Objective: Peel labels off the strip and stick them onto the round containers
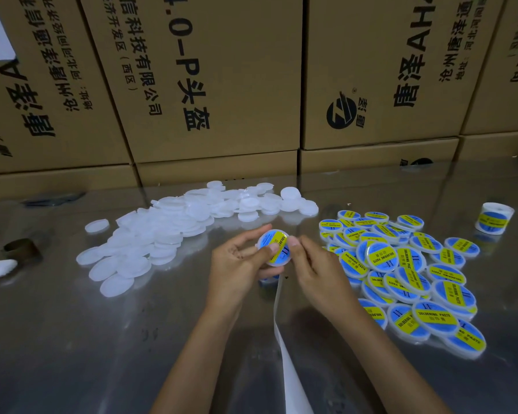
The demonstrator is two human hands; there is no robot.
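Fingers amid lid piles (strip below)

A round white container with a blue-and-yellow label on its face is tilted up above the desk, held at its edges. Directly below it a white backing strip hangs down and trails toward the near edge of the desk. Left of the held container lies a spread heap of unlabelled white containers, overlapping flat. Right of it sits a pile of labelled containers, faces up reading "SOLDERING PASTE". Farther right of that pile stands a label roll.
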